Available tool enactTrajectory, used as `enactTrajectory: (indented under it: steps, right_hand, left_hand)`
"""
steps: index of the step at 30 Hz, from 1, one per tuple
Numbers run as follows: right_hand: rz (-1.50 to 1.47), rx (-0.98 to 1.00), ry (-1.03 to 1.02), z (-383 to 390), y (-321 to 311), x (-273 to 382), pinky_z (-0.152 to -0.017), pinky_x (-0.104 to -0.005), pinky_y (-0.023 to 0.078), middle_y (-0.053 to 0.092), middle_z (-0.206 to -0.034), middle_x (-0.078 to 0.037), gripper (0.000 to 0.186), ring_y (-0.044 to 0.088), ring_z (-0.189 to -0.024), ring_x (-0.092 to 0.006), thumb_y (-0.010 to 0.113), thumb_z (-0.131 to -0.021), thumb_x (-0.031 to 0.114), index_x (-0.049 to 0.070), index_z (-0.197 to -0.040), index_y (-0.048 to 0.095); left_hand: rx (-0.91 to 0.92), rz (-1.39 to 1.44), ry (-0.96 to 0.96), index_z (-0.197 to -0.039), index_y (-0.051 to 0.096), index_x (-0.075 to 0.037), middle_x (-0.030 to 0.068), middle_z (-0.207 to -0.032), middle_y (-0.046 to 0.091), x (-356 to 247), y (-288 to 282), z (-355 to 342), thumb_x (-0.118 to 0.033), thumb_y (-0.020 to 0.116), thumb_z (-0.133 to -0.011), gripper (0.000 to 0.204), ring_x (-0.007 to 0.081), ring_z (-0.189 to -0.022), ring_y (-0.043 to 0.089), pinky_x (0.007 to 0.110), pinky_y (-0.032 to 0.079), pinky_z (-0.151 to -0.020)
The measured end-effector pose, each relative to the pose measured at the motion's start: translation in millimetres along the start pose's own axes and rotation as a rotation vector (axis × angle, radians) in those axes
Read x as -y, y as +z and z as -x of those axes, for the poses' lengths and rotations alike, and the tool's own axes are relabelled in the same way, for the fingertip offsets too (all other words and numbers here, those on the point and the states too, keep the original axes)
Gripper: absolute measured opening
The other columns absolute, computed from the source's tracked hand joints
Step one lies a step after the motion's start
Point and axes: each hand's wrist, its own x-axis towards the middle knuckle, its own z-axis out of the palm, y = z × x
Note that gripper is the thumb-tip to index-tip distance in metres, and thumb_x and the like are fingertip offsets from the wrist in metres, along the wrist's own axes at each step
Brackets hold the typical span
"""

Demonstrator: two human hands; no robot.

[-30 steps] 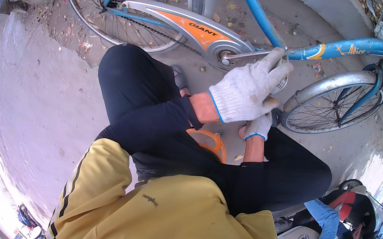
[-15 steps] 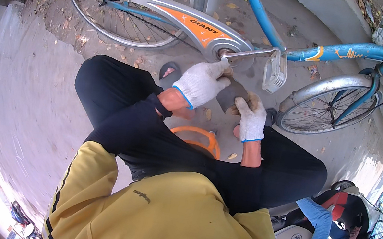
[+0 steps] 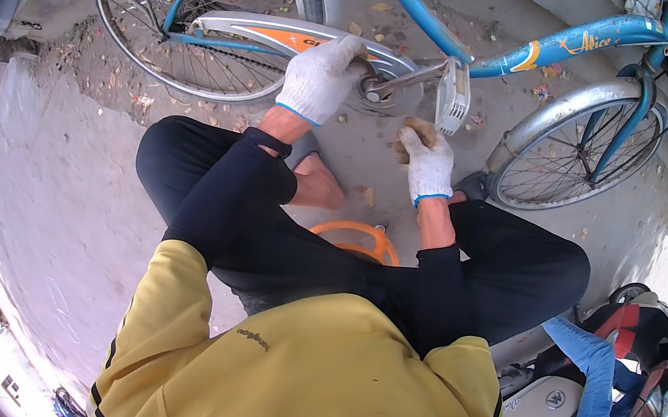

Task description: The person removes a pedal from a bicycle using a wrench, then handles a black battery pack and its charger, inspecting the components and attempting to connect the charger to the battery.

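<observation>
My left hand [image 3: 319, 78], in a white knit glove with a blue cuff edge, is closed against the chain guard [image 3: 278, 34] of a blue bicycle, beside the crank [image 3: 400, 82]. Its fingertips are hidden, and whatever they hold cannot be made out. Below the pedal [image 3: 453, 99] hovers my gloved right hand [image 3: 427, 160], its stained fingers loosely bent and apart. Nothing shows between them. The guard is silver-grey with an orange panel, partly covered by my left hand.
The bicycle's rear wheel [image 3: 208, 8] stands at the far left, its front wheel [image 3: 567, 153] at the right. An orange ring-shaped object [image 3: 356, 231] lies between my legs. A person in jeans [image 3: 585, 375] is beside a light-coloured scooter [image 3: 541, 412] at the lower right. Dry leaves litter the ground.
Both hands held a dark grey sheet between them; they have parted, and the sheet no longer shows clearly. The left hand moved up-left onto the chain guard. The view has shifted slightly.
</observation>
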Motion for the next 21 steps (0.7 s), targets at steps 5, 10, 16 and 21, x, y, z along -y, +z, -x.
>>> enactTrajectory:
  steps: [5, 10, 16, 21]
  right_hand:
    - [-0.063, -0.034, 0.008, -1.5, -9.0, -11.1, -0.061, -0.0261, 0.053, 0.071, -0.090, -0.005, 0.028, 0.067, -0.071, -0.0109, 0.071, -0.097, 0.013, -0.002, -0.122, 0.070]
    - [-0.087, -0.025, 0.051, -8.3, -6.1, -8.2, -0.060, -0.0255, 0.052, 0.070, -0.086, -0.003, 0.025, 0.065, -0.069, -0.0100, 0.072, -0.096, 0.012, 0.000, -0.118, 0.070]
    - [-0.023, -0.031, -0.050, -19.3, 2.2, -12.8, -0.060, -0.0267, 0.051, 0.069, -0.084, -0.001, 0.020, 0.064, -0.068, -0.0089, 0.073, -0.096, 0.013, 0.003, -0.113, 0.071]
    - [-0.068, -0.053, -0.052, -19.7, 10.3, -13.7, -0.062, -0.0274, 0.052, 0.071, -0.084, -0.002, 0.018, 0.066, -0.068, -0.0106, 0.074, -0.096, 0.013, 0.003, -0.111, 0.073]
  left_hand:
    - [0.054, -0.170, 0.022, -0.105, 0.068, -0.011, 0.0125, -0.094, 0.075, -9.3, 21.6, -10.4, -0.017, 0.073, -0.089, 0.018, 0.0378, -0.088, 0.073, 0.047, 0.057, -0.075]
    - [0.123, -0.182, 0.108, -0.105, 0.068, -0.010, 0.0145, -0.094, 0.075, -15.6, 25.9, -20.5, -0.017, 0.073, -0.088, 0.019, 0.0388, -0.089, 0.072, 0.049, 0.057, -0.076]
    - [0.224, -0.126, 0.057, -0.106, 0.072, -0.008, 0.0175, -0.095, 0.076, -0.1, 15.1, -21.5, -0.018, 0.075, -0.088, 0.020, 0.0390, -0.091, 0.073, 0.047, 0.057, -0.078]
    - [0.236, -0.099, 0.026, -0.106, 0.072, -0.008, 0.0182, -0.092, 0.075, -11.9, 20.1, -30.2, -0.018, 0.075, -0.088, 0.021, 0.0394, -0.090, 0.073, 0.048, 0.056, -0.078]
